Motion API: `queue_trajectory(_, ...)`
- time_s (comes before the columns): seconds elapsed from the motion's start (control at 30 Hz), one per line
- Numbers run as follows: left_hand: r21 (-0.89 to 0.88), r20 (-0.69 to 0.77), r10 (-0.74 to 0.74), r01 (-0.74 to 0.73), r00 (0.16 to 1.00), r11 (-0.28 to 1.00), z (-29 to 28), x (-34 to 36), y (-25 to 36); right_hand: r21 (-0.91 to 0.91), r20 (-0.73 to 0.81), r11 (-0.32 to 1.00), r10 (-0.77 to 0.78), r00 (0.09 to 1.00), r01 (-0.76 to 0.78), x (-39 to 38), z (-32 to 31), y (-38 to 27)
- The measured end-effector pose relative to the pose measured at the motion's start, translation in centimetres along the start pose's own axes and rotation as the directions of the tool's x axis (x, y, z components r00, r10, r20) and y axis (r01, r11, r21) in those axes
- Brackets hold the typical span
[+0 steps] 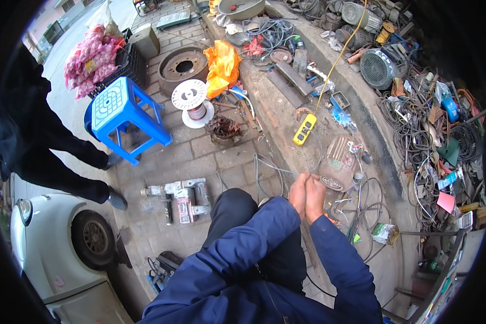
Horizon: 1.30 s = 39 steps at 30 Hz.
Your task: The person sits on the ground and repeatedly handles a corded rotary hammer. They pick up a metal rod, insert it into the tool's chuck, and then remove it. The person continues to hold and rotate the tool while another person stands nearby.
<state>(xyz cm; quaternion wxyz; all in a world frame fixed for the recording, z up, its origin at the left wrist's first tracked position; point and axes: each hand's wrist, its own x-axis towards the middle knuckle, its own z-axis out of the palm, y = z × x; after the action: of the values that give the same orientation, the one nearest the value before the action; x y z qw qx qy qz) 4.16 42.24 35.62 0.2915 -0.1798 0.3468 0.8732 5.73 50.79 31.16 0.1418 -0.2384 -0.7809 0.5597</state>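
Observation:
My left hand (297, 194) and my right hand (314, 200) are closed and pressed together in front of my knees. A thin grey cable (278, 169) runs in from the left to their fingertips; the gripped part is hidden. Just beyond my right hand lies a worn electric motor (338, 162) on its side, with loose wires at its far end. A yellow power strip (305, 129) rests on the ground past the motor, its yellow cord leading away. To the left of my knees is a grey and red rotary hammer drill (183, 200).
A blue plastic stool (125, 116), white wire spool (191, 97), rusty wheel rim (181, 67) and orange bag (221, 65) stand ahead-left. A person in dark trousers (65, 162) stands beside a parked car (65, 254). Tangled cables (416, 156) and scrap motors (380, 67) pile up right.

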Motion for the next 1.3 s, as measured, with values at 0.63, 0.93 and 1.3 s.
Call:
queue_trajectory(0.63, -0.098, 0.058, 0.254, -0.248, 0.965, 0.964, -1.2, 2.8, 5.7, 0.027, 0.207, 0.973, 0.22, 0.953, -0.23, 2.2, 2.5, -11.0)
queue_trajectory(0.93, 0.283, -0.561, 0.412, -0.301, 0.718, 0.911, -39.7, -3.8, 14.2, -0.244, 0.753, 0.964, 0.259, 0.605, -0.109, 2.0, 20.2, -14.2)
queue_trajectory(1.3, 0.582, -0.759, 0.319, 0.373, 0.568, 0.722, -61.3, -10.0, 6.7, -0.57, 0.764, 0.79, 0.409, 0.5, 0.225, -7.0, 39.3, 11.3)
